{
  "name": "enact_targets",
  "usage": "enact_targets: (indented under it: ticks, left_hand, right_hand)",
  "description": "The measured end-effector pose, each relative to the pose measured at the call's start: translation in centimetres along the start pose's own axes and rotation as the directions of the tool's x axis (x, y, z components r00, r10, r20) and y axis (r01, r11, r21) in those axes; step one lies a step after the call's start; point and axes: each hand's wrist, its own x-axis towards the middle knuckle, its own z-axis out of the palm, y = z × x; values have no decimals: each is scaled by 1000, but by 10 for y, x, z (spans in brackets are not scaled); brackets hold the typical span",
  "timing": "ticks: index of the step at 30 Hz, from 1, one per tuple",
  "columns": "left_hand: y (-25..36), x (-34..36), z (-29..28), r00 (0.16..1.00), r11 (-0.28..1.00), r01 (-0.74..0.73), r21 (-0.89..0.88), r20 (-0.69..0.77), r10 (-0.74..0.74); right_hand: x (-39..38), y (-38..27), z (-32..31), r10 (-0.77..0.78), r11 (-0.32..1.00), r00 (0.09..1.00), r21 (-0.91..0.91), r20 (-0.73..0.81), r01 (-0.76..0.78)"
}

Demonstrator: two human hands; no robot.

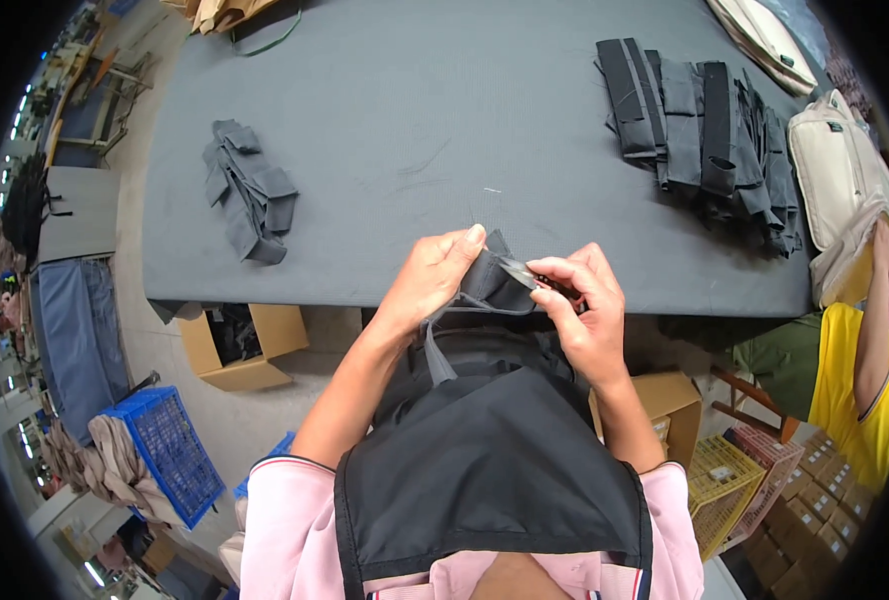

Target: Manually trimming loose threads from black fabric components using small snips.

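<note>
Just over the table's near edge, my left hand [435,280] pinches a dark grey fabric piece [500,290] between thumb and fingers. A narrow grey strip [438,352] hangs from this piece in front of my black apron [495,460]. Closed around small thread snips [520,272], my right hand [587,310] holds their pale metal blades against the fabric's right side. Much of the snips' handle is hidden by my fingers. A small heap of dark grey fabric strips [252,195] lies on the table to the left, and a larger pile [690,130] lies at the right.
Grey cloth covers the table [385,130]. At the right, a person in yellow [860,370] handles a beige backpack [840,165]. An open cardboard box [265,350] with dark pieces and a blue crate [170,455] stand left. Yellow and pink crates [730,480] stand right.
</note>
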Motion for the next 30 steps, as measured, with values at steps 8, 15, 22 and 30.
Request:
enact_targets:
  ticks: [8, 15, 22, 30]
  left_hand:
    - [-8, -2, -13, 995, 999, -43, -32, 92, 46]
    - [-3, -8, -11, 986, 1000, 5, -20, 168, -1]
    - [-5, -8, -18, 951, 999, 45, 5, 307, -45]
    - [-11, -8, -17, 889, 977, 205, -55, 427, -163]
  right_hand:
    - [10, -3, -13, -242, 898, 944, -318, 222, 305]
    - [30, -13, -22, -341, 741, 751, -329, 566, 585]
    - [39, -16, -20, -441, 686, 672, -259, 594, 680]
    - [38, -19, -15, -532, 585, 525, -159, 664, 795]
